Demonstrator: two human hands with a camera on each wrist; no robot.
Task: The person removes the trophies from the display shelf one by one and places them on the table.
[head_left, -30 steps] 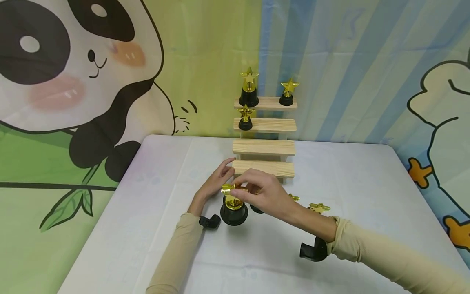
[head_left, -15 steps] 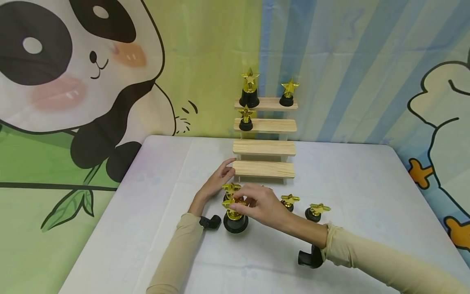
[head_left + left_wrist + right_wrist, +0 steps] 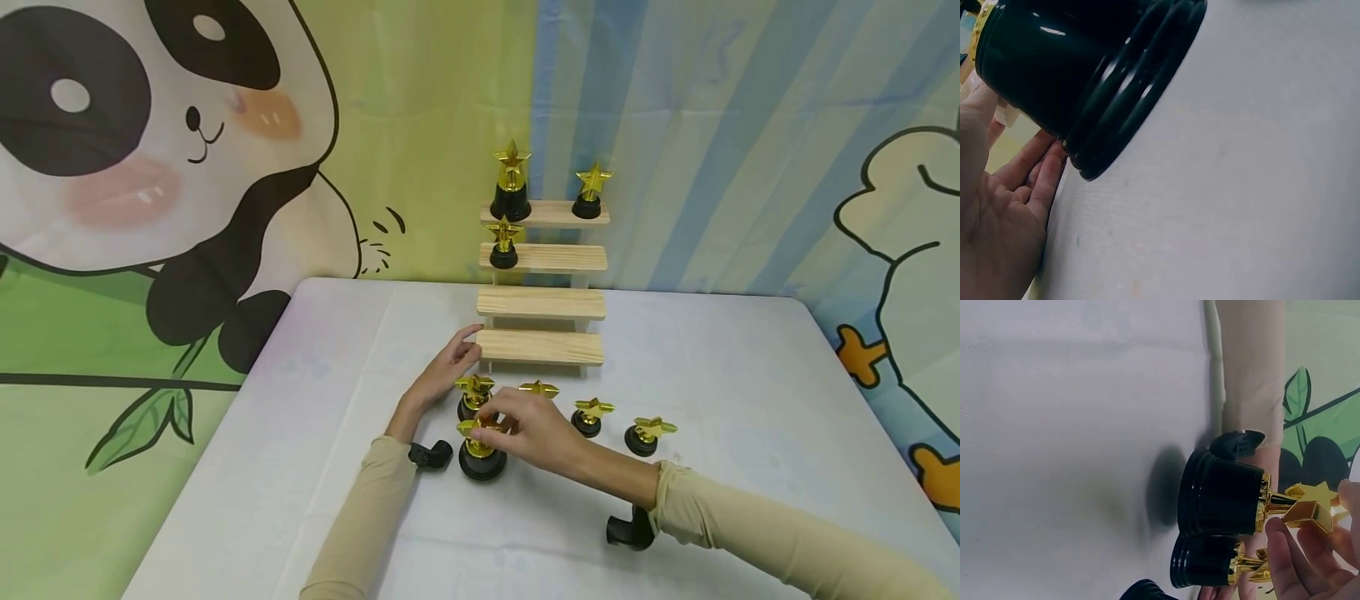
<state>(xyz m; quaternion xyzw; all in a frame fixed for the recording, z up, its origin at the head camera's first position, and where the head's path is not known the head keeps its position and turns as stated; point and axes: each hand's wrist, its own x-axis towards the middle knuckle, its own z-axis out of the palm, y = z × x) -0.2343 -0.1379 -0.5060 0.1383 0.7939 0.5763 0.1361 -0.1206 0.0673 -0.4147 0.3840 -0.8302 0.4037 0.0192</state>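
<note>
Right hand (image 3: 536, 433) pinches the gold star of the large trophy (image 3: 481, 450) at lower centre of the frame, standing on the table (image 3: 300, 467). Left hand (image 3: 442, 375), fingers relaxed, rests behind it. Risk: a top-heavy grip may tip it into the small trophy (image 3: 473, 395) just behind.

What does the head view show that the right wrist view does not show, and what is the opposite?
Only the head view shows the wooden stepped shelf with three star trophies on its upper steps, the left hand resting open near the lowest step, and two small trophies further right on the table.

Only the right wrist view shows the ribbed side of the large trophy's black base and its shadow on the cloth.

Both views show the right hand pinching the gold star of the large trophy, with a smaller trophy right beside it.
</note>
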